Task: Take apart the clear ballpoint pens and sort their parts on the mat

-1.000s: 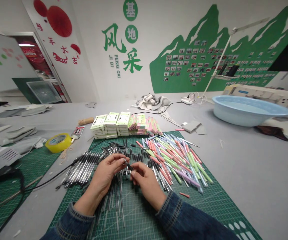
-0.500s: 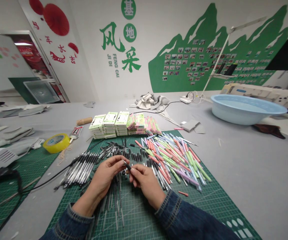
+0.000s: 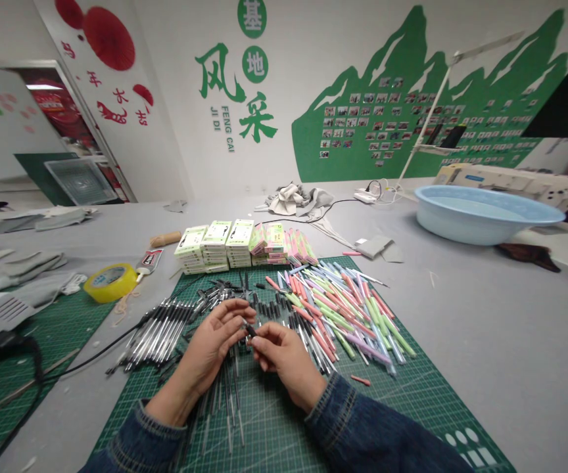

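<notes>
Over the green cutting mat (image 3: pixel 284 437), both hands meet at a short black pen part (image 3: pixel 249 330). Fingertips of my left hand (image 3: pixel 210 348) pinch its far end, and my right hand (image 3: pixel 286 360) grips the near end between thumb and fingers. Thin pen refills (image 3: pixel 232 407) lie beneath my left hand, their upper ends hidden. To the left is a row of clear pen barrels (image 3: pixel 160 334) with black parts. Loose black pen parts (image 3: pixel 271 307) sit just beyond my fingers. A heap of coloured pens (image 3: pixel 353 312) spreads to the right.
Stacked small boxes (image 3: pixel 215 246) stand at the mat's far edge. Left of them are a glue tube (image 3: pixel 150 261) and a yellow tape roll (image 3: pixel 110 282). A black cable (image 3: pixel 89 360) crosses the left side. A blue basin (image 3: pixel 486 217) stands at the back right.
The black pen part stays between both hands while its angle shifts slightly. My left fingers have lifted and spread a little. The view has drifted slightly.
</notes>
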Motion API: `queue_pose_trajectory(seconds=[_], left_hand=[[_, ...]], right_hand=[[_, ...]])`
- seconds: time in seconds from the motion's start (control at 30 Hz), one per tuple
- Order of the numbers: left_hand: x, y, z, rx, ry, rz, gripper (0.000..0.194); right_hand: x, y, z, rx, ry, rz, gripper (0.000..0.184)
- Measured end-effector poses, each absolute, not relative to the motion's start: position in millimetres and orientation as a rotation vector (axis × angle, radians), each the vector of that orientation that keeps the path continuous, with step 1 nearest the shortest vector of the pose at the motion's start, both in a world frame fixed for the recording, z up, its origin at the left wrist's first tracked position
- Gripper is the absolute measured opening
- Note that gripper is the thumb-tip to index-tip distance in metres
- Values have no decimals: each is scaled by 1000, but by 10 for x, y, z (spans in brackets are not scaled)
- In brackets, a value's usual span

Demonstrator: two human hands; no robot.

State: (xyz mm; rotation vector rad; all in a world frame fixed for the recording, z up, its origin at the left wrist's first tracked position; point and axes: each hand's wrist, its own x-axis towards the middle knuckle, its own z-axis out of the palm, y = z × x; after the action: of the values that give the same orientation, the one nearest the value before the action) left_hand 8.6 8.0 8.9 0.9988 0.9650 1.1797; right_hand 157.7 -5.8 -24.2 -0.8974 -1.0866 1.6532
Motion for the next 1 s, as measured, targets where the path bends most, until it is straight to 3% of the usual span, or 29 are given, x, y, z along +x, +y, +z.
queue_pose_trajectory(seconds=[0.13,0.37,0.53,1.0], left_hand=[[76,116,14,1023,1048,1225,16],[72,89,51,957,916,1132,26],[94,105,5,975,938,1188,14],[56,71,-3,1030,849,1162,11]], right_hand=[[1576,-72,-244,-886,-1079,1654,27],[1589,-90,-202,-816,-1060,1729,32],[1587,-85,-222,-792,-1094,1706,30],[1592,-112,-203,-517,-906,2025,25]])
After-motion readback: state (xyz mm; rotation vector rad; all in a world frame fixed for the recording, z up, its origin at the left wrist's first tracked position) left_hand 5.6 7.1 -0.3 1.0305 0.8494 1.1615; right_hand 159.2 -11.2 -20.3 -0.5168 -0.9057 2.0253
